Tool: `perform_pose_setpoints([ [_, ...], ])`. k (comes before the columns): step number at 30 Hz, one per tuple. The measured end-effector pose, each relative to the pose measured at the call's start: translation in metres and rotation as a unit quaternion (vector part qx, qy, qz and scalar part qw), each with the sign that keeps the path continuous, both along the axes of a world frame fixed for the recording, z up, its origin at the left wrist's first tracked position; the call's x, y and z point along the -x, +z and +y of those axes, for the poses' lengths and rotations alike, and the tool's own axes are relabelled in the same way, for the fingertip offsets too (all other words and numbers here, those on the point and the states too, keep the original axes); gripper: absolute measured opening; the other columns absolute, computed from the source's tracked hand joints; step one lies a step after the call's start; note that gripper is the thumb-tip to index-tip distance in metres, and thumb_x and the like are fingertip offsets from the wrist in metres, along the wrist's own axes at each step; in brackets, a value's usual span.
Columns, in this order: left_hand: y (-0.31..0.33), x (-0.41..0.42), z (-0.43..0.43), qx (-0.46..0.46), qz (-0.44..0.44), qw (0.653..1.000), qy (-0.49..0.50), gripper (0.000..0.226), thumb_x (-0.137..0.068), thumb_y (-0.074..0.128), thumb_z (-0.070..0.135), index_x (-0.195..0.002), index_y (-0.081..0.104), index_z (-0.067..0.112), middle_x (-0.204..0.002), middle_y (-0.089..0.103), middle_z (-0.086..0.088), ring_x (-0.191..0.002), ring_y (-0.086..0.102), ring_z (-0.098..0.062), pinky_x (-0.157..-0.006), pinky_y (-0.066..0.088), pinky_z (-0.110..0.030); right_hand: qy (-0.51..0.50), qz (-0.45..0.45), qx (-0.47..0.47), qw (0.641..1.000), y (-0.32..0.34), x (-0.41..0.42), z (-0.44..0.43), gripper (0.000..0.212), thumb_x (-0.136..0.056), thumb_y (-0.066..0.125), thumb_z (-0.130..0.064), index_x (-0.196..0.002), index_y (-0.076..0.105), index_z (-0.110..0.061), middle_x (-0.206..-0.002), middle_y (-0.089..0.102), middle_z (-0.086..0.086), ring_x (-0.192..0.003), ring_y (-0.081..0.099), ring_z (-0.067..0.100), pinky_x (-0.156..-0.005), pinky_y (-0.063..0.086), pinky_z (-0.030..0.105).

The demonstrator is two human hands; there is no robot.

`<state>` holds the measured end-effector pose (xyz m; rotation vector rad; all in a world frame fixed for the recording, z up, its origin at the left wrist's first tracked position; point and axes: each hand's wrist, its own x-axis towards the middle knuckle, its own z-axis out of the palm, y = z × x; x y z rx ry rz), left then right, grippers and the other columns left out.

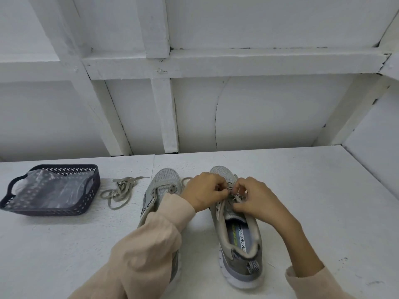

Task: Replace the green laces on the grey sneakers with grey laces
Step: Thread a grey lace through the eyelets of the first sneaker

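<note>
Two grey sneakers stand side by side on the white table, toes pointing away from me. The left sneaker (160, 188) has bare eyelets and is partly hidden under my left sleeve. Over the right sneaker (237, 231) both hands work at the eyelets. My left hand (204, 194) pinches a lace end at the upper eyelets. My right hand (252, 198) pinches the lace (238, 198) from the other side, fingers curled. A loose greyish-green lace (119, 192) lies in a heap left of the sneakers.
A dark perforated basket (13, 203) with a clear plastic bag inside stands at the far left of the table. A white framed wall rises behind the table (313, 190), and a side wall closes in at the right.
</note>
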<state>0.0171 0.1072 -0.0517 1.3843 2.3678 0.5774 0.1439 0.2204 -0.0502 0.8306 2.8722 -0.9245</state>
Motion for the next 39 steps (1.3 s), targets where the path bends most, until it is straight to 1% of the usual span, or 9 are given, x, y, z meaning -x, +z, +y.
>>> perform_pose_setpoints([
  [4,0.001,-0.003,0.001,0.022,-0.003,0.999,0.033,0.019,-0.087,0.061,0.039,-0.096,0.071,0.026,-0.100,0.070,0.003,-0.096,0.061,-0.019,-0.079,0.045,-0.030,-0.058,0.054,0.053,0.995,-0.006,-0.005,-0.001,0.027,-0.068,0.072,-0.009,-0.085,0.060,-0.025,-0.081,0.063,-0.004,-0.071,0.059,0.016,-0.070,0.054,0.038],
  [8,-0.003,-0.007,0.009,0.054,0.002,0.997,0.062,0.015,-0.081,0.063,0.043,-0.086,0.071,0.031,-0.098,0.071,0.004,-0.098,0.062,-0.019,-0.077,0.042,-0.028,-0.093,0.095,0.070,0.989,-0.009,-0.009,-0.003,0.030,-0.068,0.074,-0.006,-0.083,0.059,-0.028,-0.077,0.064,-0.006,-0.067,0.060,0.011,-0.068,0.054,0.032],
  [12,-0.004,-0.011,0.014,0.055,-0.009,0.996,0.076,0.021,-0.080,0.067,0.042,-0.098,0.075,0.034,-0.102,0.072,0.005,-0.101,0.062,-0.017,-0.077,0.040,-0.024,-0.117,0.115,0.074,0.984,-0.012,-0.011,-0.004,0.031,-0.068,0.075,-0.008,-0.083,0.059,-0.030,-0.073,0.065,-0.009,-0.064,0.060,0.008,-0.066,0.054,0.033],
  [18,-0.006,-0.005,0.011,0.029,-0.086,0.993,0.069,0.014,-0.078,0.074,0.037,-0.088,0.078,0.029,-0.073,0.062,0.011,-0.085,0.061,-0.010,-0.071,0.043,-0.024,-0.126,0.113,0.077,0.983,-0.013,-0.009,-0.005,0.030,-0.070,0.075,-0.011,-0.084,0.058,-0.031,-0.075,0.065,-0.009,-0.066,0.060,0.006,-0.067,0.054,0.032],
  [25,-0.015,-0.013,0.006,-0.033,0.020,0.998,0.054,0.019,-0.087,0.061,0.040,-0.087,0.070,0.023,-0.095,0.068,0.007,-0.093,0.062,-0.017,-0.078,0.048,-0.033,-0.118,0.105,0.065,0.985,-0.013,-0.014,-0.002,0.038,-0.071,0.075,-0.017,-0.101,0.055,-0.030,-0.108,0.058,-0.011,-0.074,0.063,0.006,-0.066,0.046,0.028],
  [28,-0.017,-0.007,0.000,-0.066,0.026,0.995,0.072,0.020,-0.089,0.060,0.043,-0.089,0.070,0.026,-0.106,0.067,0.009,-0.097,0.061,-0.016,-0.080,0.046,-0.033,-0.114,0.099,0.051,0.987,-0.014,-0.013,-0.001,0.040,-0.071,0.074,-0.017,-0.102,0.054,-0.030,-0.113,0.056,-0.008,-0.077,0.062,0.009,-0.070,0.048,0.030],
  [32,-0.023,-0.005,-0.006,-0.127,-0.001,0.988,0.091,0.016,-0.091,0.060,0.041,-0.089,0.068,0.028,-0.102,0.064,0.010,-0.090,0.063,-0.013,-0.076,0.045,-0.031,-0.097,0.089,0.041,0.990,-0.012,-0.011,-0.003,0.035,-0.074,0.073,-0.018,-0.099,0.056,-0.035,-0.113,0.057,-0.009,-0.077,0.064,0.013,-0.073,0.049,0.032],
  [35,-0.027,-0.009,-0.004,-0.149,-0.021,0.984,0.092,0.016,-0.092,0.061,0.039,-0.089,0.069,0.026,-0.101,0.064,0.009,-0.087,0.060,-0.009,-0.075,0.043,-0.029,-0.084,0.105,0.015,0.991,-0.013,-0.006,-0.006,0.019,-0.081,0.072,-0.029,-0.095,0.063,-0.037,-0.109,0.059,-0.010,-0.083,0.060,0.014,-0.072,0.046,0.031],
  [39,-0.035,-0.006,-0.003,-0.195,-0.140,0.966,0.096,0.014,-0.089,0.067,0.035,-0.083,0.071,0.023,-0.083,0.067,0.005,-0.076,0.059,-0.009,-0.077,0.051,-0.036,-0.098,0.144,-0.008,0.985,-0.014,0.001,-0.008,0.004,-0.085,0.070,-0.037,-0.085,0.068,-0.034,-0.097,0.060,-0.011,-0.083,0.057,0.011,-0.067,0.040,0.027],
])
